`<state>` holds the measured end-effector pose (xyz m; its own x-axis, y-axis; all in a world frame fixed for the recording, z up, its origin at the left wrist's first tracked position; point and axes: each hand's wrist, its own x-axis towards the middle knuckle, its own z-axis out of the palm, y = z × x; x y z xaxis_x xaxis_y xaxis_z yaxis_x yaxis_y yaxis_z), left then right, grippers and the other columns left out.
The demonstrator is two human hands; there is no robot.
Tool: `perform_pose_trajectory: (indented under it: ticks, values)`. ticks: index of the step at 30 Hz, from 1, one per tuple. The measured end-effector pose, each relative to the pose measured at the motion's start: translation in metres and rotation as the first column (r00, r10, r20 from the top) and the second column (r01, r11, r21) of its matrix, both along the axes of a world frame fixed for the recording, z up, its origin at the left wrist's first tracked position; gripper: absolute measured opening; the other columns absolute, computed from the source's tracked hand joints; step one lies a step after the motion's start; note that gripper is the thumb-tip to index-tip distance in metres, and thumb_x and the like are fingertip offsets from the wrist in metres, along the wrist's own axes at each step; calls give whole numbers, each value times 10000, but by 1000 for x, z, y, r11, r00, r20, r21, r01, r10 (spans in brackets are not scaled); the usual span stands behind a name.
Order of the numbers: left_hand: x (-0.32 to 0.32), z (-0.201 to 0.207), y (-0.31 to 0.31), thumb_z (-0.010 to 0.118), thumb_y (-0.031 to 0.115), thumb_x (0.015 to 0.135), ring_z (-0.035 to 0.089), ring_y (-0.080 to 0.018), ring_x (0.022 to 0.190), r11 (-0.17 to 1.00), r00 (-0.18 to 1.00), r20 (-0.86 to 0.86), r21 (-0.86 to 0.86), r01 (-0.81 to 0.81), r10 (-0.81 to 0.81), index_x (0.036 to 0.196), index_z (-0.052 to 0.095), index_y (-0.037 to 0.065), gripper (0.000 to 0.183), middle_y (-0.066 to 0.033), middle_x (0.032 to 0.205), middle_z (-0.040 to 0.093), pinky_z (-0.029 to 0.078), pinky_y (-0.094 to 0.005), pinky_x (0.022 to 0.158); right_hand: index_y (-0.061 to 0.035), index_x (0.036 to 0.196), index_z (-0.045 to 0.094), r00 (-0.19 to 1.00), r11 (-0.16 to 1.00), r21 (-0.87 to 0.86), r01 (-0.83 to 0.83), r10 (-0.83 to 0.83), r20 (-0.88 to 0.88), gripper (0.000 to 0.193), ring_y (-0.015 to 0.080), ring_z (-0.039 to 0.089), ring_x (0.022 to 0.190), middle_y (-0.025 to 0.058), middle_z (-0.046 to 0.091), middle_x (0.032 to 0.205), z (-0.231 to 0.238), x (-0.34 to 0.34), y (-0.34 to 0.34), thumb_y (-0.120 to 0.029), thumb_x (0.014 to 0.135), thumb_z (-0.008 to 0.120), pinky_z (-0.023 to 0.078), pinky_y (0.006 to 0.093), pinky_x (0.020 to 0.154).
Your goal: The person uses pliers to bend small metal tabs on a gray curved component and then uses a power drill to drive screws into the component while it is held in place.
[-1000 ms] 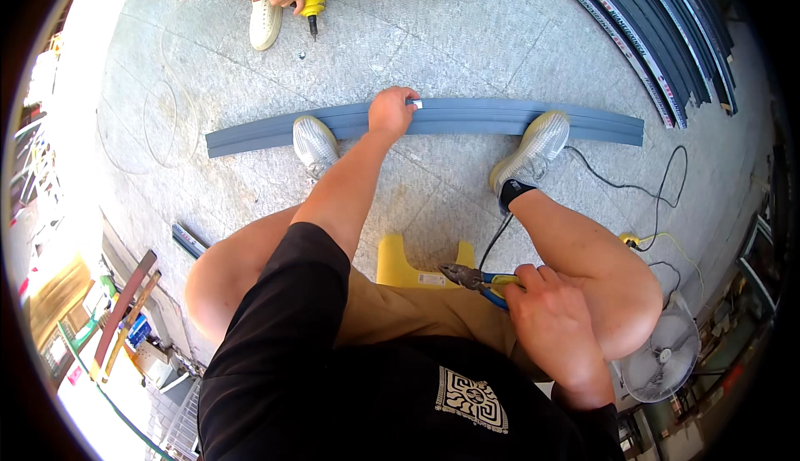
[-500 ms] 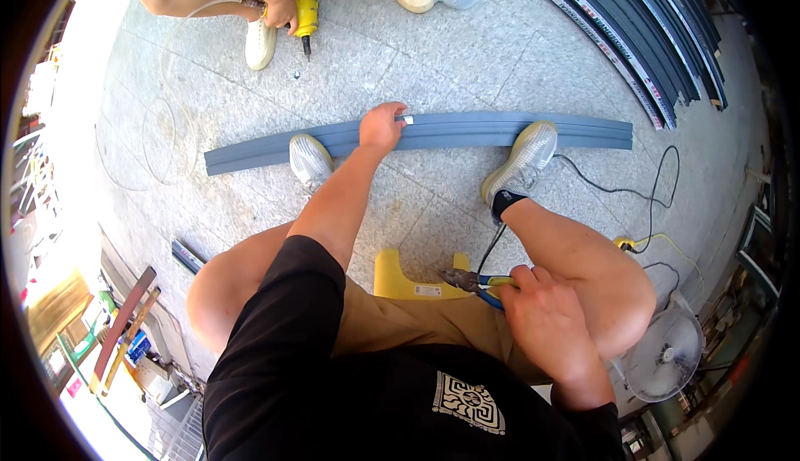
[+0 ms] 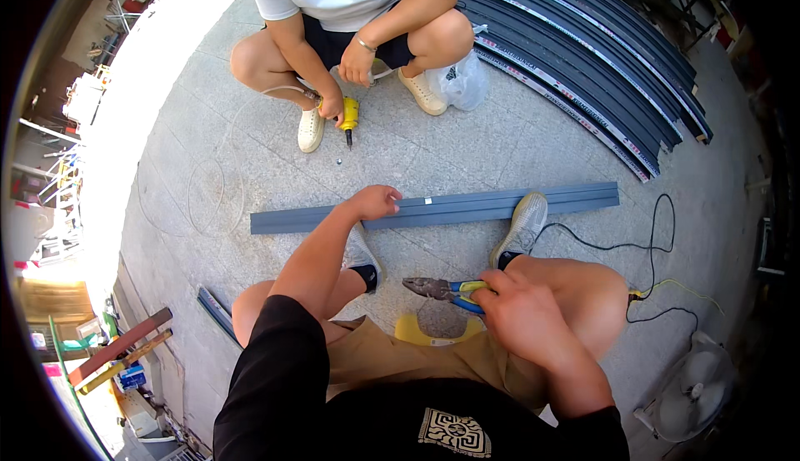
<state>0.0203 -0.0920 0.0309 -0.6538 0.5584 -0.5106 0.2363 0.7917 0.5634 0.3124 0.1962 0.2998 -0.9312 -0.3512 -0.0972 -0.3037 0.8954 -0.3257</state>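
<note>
A long blue-grey ribbed metal profile (image 3: pixel 471 207) lies across the floor before me, with the toe of my right shoe (image 3: pixel 525 226) on it. My left hand (image 3: pixel 373 202) is over the profile, fingers loosely bent and apart, holding nothing. A small shiny metal piece (image 3: pixel 428 201) rests on the profile just right of those fingers. In my right hand (image 3: pixel 512 303), above my right thigh, is a pair of pliers (image 3: pixel 429 288) with blue and yellow handles. Their jaws point left.
Opposite me a person squats, holding a yellow power driver (image 3: pixel 351 114) with its tip toward the floor. Long dark profiles (image 3: pixel 567 77) are stacked at the far right. A black cable (image 3: pixel 600 248) runs along the right, near a fan (image 3: pixel 690 390). A yellow stool (image 3: pixel 408 328) is under me.
My left hand has let go of the small metal piece, which stays on the profile, and drawn back leftward. The pliers moved forward and left of my thigh. The view has tilted up.
</note>
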Motion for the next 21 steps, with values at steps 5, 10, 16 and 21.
perform_pose_trajectory:
  ticks: [5,10,16,21]
  values:
    - [-5,167,10,737,356,1036,730,-287,1224,968,968,-49,-64,244,-247,1435,675,52,506,-141,1325,764,551,-406,1066,-25,1171,763,951,580,-764,284,-269,150,250,299,736,1008,154,736,1249,21,-7,2,-124,943,796,591,400,878]
    - [104,298,33,538,627,1113,545,-269,1450,843,881,386,537,28,-275,1687,367,59,825,-161,1602,528,480,-459,1174,-3,1264,732,879,541,-778,320,-475,32,320,291,753,996,169,723,1286,52,-12,-18,-181,1001,768,595,386,895]
    - [190,324,58,498,605,1132,568,-276,1411,542,745,663,656,-526,-79,1695,323,99,777,-161,1575,513,510,-482,1152,17,1377,668,907,807,-580,106,-318,-277,504,419,661,1247,252,600,1493,68,-16,-59,-264,979,794,552,468,1054]
    - [179,316,31,501,456,1176,711,-250,1143,313,588,806,543,-779,65,1491,513,75,495,-116,1295,678,605,-451,1005,24,1526,566,897,829,-547,-114,-151,-416,730,475,593,1314,294,565,1518,96,-13,-49,-455,1009,755,474,502,1139]
